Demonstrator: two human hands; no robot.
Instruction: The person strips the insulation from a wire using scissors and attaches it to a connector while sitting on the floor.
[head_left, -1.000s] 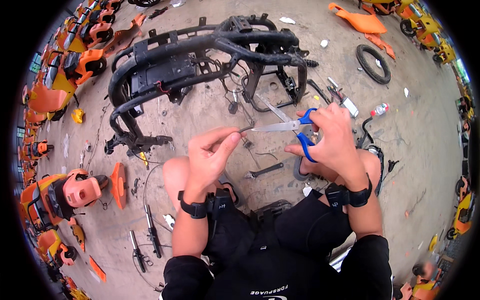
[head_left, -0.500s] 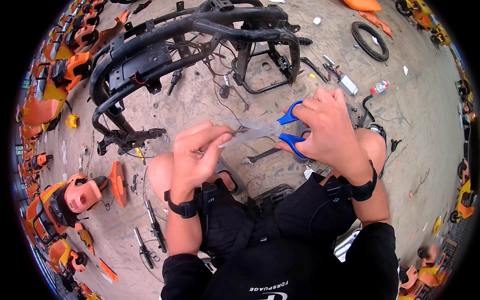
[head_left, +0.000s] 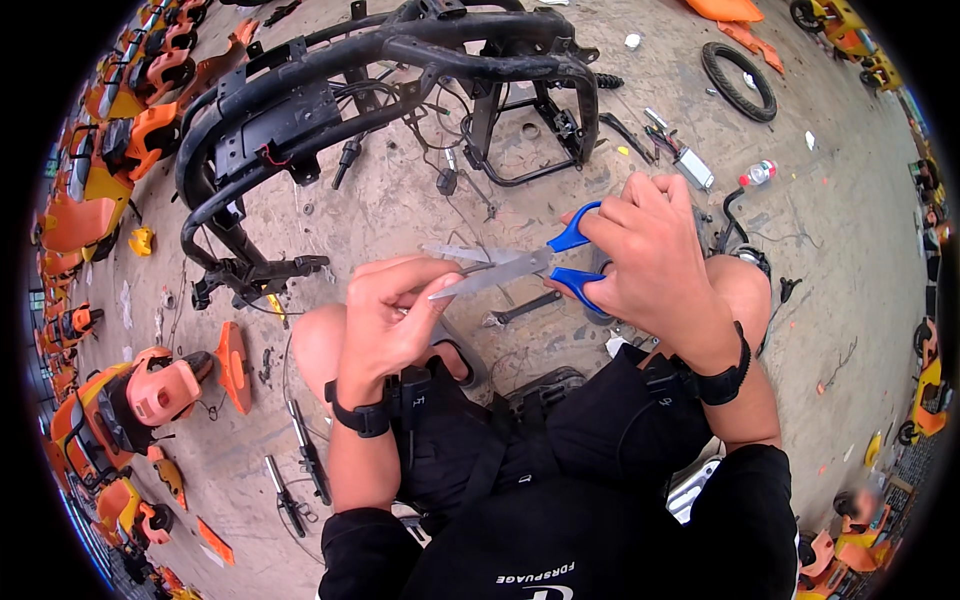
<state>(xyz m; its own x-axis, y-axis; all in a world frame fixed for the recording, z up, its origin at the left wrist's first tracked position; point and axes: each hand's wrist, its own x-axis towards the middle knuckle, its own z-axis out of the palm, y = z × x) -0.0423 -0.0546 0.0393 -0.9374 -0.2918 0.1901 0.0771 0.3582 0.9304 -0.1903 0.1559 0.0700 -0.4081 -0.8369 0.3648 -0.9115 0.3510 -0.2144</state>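
My right hand (head_left: 655, 250) grips a pair of scissors (head_left: 505, 274) by its blue handles, with fingers in the loops. The scissors' two metal blades stand apart and point left toward my left hand (head_left: 390, 310). My left hand is closed in a pinch on a thin dark wire (head_left: 477, 267), whose end shows between the blades near the fingertips. The lower blade's tip lies in front of my left thumb. Whether the blades touch the wire I cannot tell.
Ahead stands a black tubular vehicle frame (head_left: 330, 130) with hanging cables. A wrench-like tool (head_left: 525, 310) lies between my feet. On the right are a tyre (head_left: 740, 82), a silver box (head_left: 693, 168) and a bottle (head_left: 762, 172). Orange body parts (head_left: 165, 388) and two shock-absorber-like rods (head_left: 308, 450) lie left.
The scissors have shifted slightly left, and their blades now reach further past my left fingertips. The blades look sharper than before, when they were blurred. My left hand stays nearly in place.
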